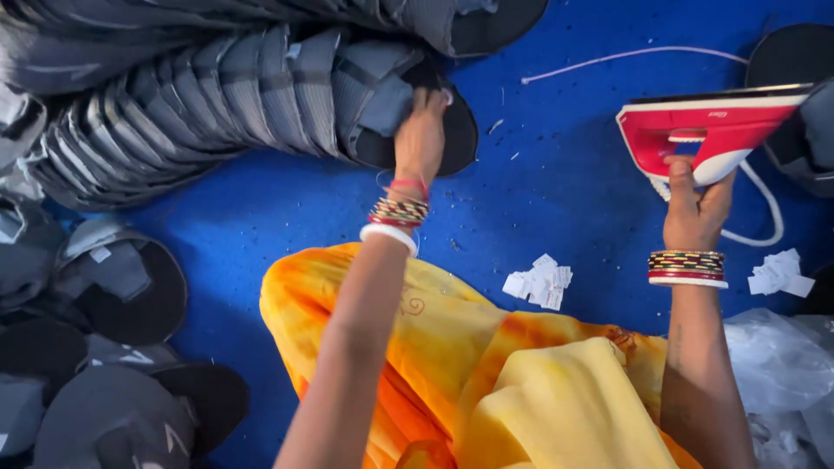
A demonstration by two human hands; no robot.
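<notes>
The person's left hand [420,139] reaches forward to the end cap [415,113] of a long nested row of grey caps [217,100], its grip closed on the grey fabric at that cap's black brim; the row's long axis runs from that cap away to the left, curving down toward the left edge, and the end cap's black brim faces right, toward the iron. The right hand [695,208] holds a red and white iron [708,130] from below, its grip clamped on the white handle with the thumb up against it; the iron is to the right of the end cap, well apart from it, lifted off the blue surface [556,200]; its long axis lies roughly left to right, tilted slightly up at the right, and its pointed nose faces left toward the cap. A white cord [764,204] loops from the iron just beside the right wrist. 2 small heaps of white paper tags [539,280] lie on the blue surface below the iron, 1 on either side of the right forearm. More grey caps [104,287] lie loose far left of the iron, below the row. Orange and yellow cloth [486,373] covers the person's lap, nearer than the end cap.
</notes>
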